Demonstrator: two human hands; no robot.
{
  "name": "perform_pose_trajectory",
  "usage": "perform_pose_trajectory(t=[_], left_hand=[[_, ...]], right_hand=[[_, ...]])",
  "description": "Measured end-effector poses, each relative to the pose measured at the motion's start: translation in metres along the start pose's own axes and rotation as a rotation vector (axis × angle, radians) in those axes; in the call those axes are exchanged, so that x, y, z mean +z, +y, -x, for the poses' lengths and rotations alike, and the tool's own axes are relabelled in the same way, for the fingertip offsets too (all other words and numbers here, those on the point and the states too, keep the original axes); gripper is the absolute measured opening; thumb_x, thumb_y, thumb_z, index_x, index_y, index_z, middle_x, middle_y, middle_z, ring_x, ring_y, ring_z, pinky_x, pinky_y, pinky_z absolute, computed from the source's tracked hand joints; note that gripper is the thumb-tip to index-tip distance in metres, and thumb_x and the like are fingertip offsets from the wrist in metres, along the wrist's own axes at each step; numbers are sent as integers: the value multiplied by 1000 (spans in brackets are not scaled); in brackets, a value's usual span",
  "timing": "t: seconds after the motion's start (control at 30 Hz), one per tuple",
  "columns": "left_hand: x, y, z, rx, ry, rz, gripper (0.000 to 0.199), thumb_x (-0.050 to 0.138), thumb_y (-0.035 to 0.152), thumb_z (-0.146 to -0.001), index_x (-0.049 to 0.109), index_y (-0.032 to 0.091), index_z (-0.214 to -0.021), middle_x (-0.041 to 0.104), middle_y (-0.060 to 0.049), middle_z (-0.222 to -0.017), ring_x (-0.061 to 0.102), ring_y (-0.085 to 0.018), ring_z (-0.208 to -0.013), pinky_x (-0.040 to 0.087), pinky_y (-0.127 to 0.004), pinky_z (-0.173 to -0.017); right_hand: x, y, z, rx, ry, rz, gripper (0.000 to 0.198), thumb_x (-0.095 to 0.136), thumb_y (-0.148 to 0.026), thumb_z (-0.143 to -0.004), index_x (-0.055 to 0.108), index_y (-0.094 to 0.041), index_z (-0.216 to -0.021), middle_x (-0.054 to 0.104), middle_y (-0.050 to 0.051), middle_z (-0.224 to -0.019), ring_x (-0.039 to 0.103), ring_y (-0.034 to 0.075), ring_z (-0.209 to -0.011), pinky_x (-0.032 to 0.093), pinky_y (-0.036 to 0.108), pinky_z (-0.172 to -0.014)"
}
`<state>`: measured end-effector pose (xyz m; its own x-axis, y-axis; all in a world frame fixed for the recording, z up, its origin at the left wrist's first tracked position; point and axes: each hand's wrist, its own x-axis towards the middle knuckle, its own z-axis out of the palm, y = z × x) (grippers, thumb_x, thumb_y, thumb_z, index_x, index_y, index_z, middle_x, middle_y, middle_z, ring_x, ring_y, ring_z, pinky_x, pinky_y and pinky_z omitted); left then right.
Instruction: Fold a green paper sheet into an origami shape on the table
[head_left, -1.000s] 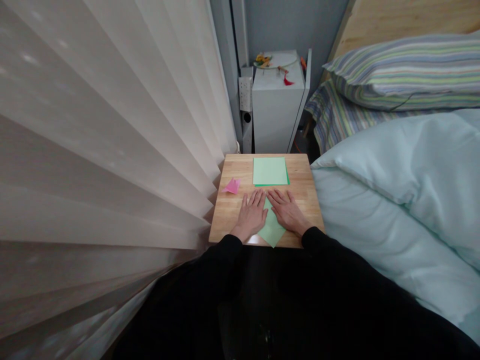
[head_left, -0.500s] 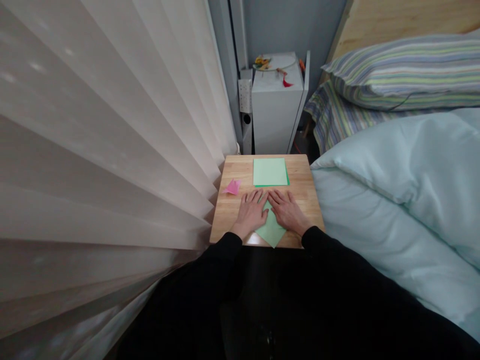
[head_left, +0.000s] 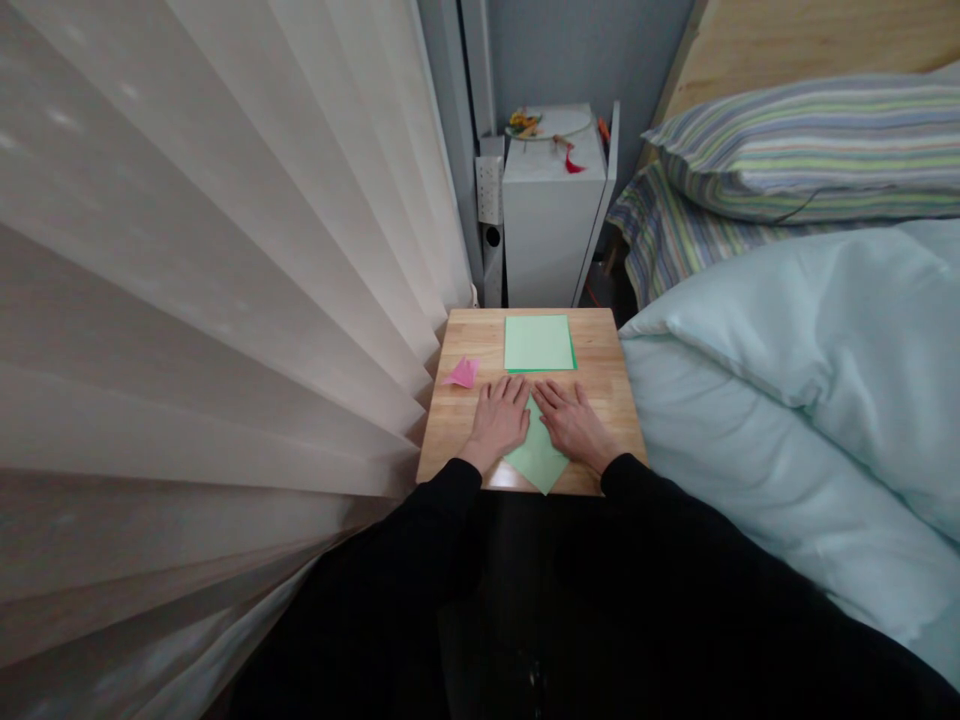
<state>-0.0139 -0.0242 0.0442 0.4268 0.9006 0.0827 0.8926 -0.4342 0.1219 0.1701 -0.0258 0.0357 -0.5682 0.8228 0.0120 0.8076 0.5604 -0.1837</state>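
on the table (head_left: 598,345), pale green paper (head_left: 541,455) lies flat, cornerwise, under left hand (head_left: 497,420) and right hand (head_left: 574,422), fingers (head_left: 517,390) slightly spread.

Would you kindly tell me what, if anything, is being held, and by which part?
Nothing is gripped; the left hand and right hand lie flat over opposite side edges of the pointed light green paper.
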Motion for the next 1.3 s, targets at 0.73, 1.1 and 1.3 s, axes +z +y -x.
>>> perform_pose_trajectory(t=[0.73,1.1,1.3], left_hand=[[13,-9,3,62,37,52,51,42,33,-103,47,17,-151,50,-10,-156,39,-26,-146,27,-49,-122],[7,-7,4,71,22,24,50,39,27,-103,46,18,-152,50,-11,-155,39,-26,-146,27,-50,-122],[6,-10,6,185,-17,26,49,41,16,-100,53,26,-146,55,-7,-152,41,-24,-146,31,-51,-119]], right_hand=[[0,11,2,-62,-41,-52,55,34,-18,-101,39,-13,-156,34,17,-165,31,31,-153,22,69,-119],[4,19,13,-94,-44,-76,58,35,-10,-97,44,-15,-154,37,16,-163,33,30,-152,25,64,-120],[-1,15,11,-84,-44,-64,59,36,-12,-98,39,-18,-157,40,16,-162,35,30,-151,27,63,-120]])
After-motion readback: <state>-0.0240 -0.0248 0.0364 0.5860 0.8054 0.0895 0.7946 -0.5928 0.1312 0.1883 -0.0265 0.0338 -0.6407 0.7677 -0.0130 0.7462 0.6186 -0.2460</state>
